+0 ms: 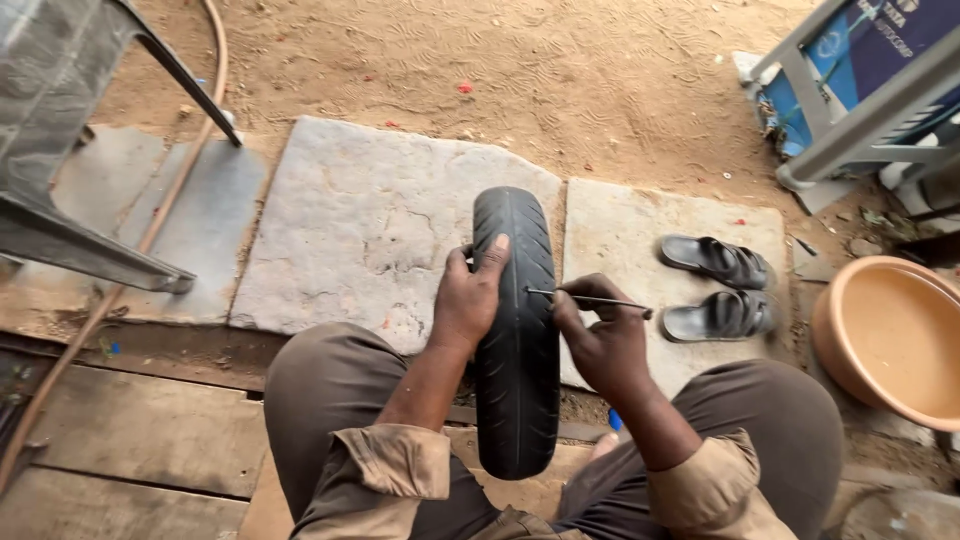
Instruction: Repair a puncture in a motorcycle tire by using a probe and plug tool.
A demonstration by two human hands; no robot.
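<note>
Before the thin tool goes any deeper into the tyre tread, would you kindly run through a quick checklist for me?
1. Tyre upright between the knees: ok.
2. Left hand bracing the tread, thumb over the top: ok.
3. Right hand gripping the thin metal tool: ok.
4. Tool tip touching the tread: ok.
5. How deep the tip sits: cannot tell.
6. Left fingers away from the tip: ok, though close.
</note>
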